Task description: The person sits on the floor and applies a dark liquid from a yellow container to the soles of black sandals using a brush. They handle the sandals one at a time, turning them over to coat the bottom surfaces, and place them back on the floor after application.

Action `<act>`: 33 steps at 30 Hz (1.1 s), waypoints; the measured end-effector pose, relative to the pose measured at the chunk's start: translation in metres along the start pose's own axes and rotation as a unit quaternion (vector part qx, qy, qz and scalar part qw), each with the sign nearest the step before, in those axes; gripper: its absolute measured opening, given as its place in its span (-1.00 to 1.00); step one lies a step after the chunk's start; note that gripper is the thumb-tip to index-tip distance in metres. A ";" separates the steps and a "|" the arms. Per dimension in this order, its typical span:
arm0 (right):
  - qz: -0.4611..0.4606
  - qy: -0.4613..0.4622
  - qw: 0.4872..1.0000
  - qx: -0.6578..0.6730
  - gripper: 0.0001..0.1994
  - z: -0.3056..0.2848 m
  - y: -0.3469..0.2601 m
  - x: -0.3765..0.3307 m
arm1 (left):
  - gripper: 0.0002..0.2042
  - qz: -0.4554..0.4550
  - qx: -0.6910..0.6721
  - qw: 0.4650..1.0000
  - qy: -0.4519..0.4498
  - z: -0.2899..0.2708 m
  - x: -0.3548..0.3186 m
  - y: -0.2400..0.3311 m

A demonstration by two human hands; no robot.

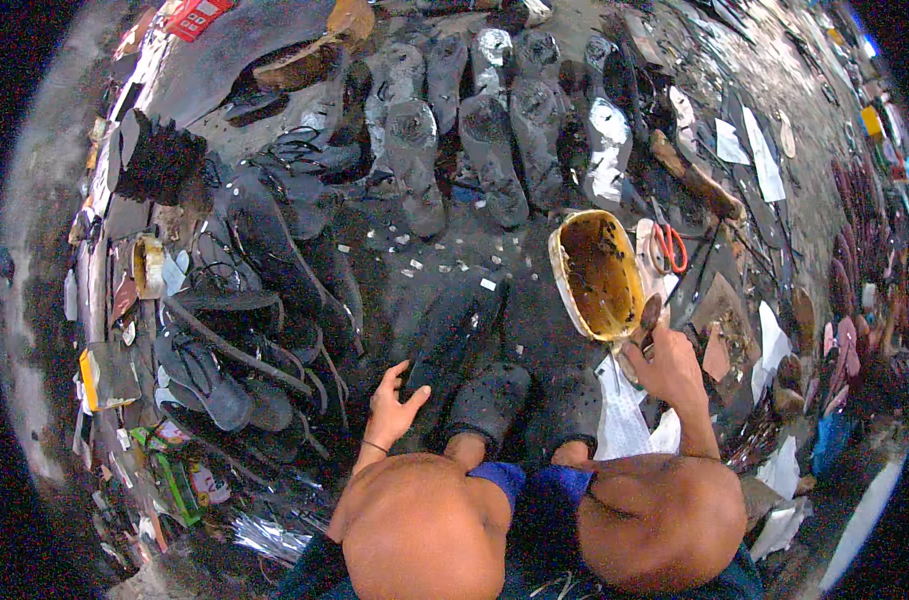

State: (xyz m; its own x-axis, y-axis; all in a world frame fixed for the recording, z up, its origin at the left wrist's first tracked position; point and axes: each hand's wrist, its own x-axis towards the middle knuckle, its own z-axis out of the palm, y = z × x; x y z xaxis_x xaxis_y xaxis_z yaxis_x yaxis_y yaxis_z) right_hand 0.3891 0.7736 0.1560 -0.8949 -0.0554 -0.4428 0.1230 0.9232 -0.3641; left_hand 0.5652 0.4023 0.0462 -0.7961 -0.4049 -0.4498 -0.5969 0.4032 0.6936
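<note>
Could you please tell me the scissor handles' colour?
The handles are orange-red, clearest in the head view.

The dark-specked tub (pixel 586 300) is mustard yellow inside, the scissor handles (pixel 682 252) orange-red, the soles (pixel 414 165) dark grey.

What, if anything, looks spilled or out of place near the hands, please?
Small pale scraps lie scattered on the dark surface beyond the left hand, looking like unswept litter. Dark specks dirty the yellowish tub beside the right hand.
</note>
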 end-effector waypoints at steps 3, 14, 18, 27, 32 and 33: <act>0.006 0.035 0.999 0.033 -0.67 0.014 0.025 -0.005 | -0.51 0.161 0.260 0.940 0.151 0.006 -0.020 0.023; -0.109 -0.021 0.934 0.340 -0.68 0.022 -0.010 0.008 | -0.21 0.348 0.212 0.910 -0.077 0.075 0.090 0.070; -0.146 0.009 0.890 0.433 -0.65 0.017 -0.045 0.019 | -0.30 0.249 0.134 0.954 -0.097 0.087 0.129 0.104; -0.264 0.171 0.876 0.365 -0.81 0.018 -0.119 0.065 | -0.52 -0.117 -0.563 0.805 -0.146 0.055 0.070 0.190; -0.354 0.140 0.848 0.369 -0.79 0.029 -0.119 0.041 | -0.51 -0.097 -0.574 0.795 -0.170 0.064 0.080 0.183; -0.320 0.182 0.854 0.368 -0.79 0.015 -0.124 0.046 | -0.51 -0.111 -0.549 0.815 -0.150 0.066 0.071 0.187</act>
State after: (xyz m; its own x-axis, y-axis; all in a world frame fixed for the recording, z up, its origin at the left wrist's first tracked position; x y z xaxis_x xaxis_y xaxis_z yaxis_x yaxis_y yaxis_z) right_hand 0.3391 0.6509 0.1681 -0.9377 -0.2132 0.2745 -0.3242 0.2521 -0.9118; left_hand 0.3900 0.5033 0.1068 -0.7676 -0.0826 -0.6355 -0.4118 -0.6963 0.5878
